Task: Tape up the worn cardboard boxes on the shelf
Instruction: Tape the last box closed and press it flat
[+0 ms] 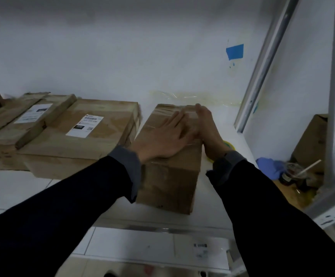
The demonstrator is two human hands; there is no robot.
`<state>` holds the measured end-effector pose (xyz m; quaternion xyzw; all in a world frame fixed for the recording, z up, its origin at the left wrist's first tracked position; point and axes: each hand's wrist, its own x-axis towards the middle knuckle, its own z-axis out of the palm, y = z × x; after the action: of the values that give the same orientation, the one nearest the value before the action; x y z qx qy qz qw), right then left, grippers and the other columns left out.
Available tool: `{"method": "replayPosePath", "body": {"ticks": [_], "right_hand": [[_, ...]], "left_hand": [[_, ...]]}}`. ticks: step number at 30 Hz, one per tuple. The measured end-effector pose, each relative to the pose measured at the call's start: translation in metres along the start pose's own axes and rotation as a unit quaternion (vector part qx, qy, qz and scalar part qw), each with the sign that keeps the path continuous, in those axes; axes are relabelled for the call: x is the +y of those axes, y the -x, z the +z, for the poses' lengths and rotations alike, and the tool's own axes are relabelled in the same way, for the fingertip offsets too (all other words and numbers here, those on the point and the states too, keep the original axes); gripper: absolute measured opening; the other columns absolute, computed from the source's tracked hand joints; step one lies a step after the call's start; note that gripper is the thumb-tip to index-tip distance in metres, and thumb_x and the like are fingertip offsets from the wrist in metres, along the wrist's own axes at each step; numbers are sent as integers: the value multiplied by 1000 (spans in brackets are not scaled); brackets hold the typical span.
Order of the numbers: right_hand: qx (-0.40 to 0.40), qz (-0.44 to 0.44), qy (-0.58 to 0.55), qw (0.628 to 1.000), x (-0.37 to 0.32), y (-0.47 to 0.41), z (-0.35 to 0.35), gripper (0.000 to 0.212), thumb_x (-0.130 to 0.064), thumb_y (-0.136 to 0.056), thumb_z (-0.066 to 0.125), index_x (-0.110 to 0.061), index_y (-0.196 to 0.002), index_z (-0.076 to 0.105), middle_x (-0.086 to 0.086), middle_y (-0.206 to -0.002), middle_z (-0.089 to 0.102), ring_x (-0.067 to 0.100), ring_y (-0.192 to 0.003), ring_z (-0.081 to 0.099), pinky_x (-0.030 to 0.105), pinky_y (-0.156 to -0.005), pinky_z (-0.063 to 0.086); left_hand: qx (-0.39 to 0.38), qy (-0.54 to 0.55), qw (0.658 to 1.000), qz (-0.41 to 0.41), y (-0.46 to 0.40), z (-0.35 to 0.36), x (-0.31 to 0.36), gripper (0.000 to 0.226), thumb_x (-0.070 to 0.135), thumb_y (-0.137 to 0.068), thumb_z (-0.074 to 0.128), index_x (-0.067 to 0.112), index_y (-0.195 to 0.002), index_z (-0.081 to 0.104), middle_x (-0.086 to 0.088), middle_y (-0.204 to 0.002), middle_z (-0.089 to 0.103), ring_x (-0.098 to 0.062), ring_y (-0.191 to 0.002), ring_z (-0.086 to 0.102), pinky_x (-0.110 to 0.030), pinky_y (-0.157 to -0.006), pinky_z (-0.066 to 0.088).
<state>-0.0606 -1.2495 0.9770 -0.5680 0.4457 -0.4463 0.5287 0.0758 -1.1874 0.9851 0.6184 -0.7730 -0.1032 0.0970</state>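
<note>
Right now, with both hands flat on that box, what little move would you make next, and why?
Probably slide the left hand and right hand along the clear tape to press it down. Both lie open on the taped box, and the tape roll sits beside it unused.

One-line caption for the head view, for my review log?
Both hands, left hand and right hand, press flat on the taped cardboard box on the white shelf.

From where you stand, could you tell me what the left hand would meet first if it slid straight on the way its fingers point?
Probably the right hand: the left hand lies flat on the taped box, its fingers pointing toward it, nearly touching already.
</note>
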Motion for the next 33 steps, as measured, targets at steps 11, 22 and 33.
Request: {"method": "replayPosePath", "body": {"ticks": [11, 22, 33], "right_hand": [[-26, -53, 248, 967, 15, -7, -3, 45, -29, -102, 39, -12, -143, 32, 22, -153, 30, 41, -142, 27, 51, -115, 29], [-41, -24, 351, 935, -3, -28, -10, 40, -13, -104, 32, 8, -134, 48, 32, -153, 28, 42, -149, 13, 47, -122, 11], [-56, -31, 478, 876, 0, -45, -5, 44, -7, -106, 27, 15, -144, 30, 22, -164, 1, 32, -153, -11, 39, -123, 4]], "left_hand": [[10, -76, 987, -141, 16, -17, -51, 81, 67, -99, 9, 18, -159, -14, 1, -166, -22, -19, -154, -16, -45, -125, -6], [-70, -91, 990, -76, -30, -63, -47, 72, 54, -106, 16, 12, -159, -8, -5, -166, -19, -22, -155, -12, -39, -124, -3], [-128, -114, 985, 15, -20, -39, -45, 81, 70, -95, 14, 26, -161, -1, 9, -168, -6, -11, -155, 2, -32, -123, 1]]}}
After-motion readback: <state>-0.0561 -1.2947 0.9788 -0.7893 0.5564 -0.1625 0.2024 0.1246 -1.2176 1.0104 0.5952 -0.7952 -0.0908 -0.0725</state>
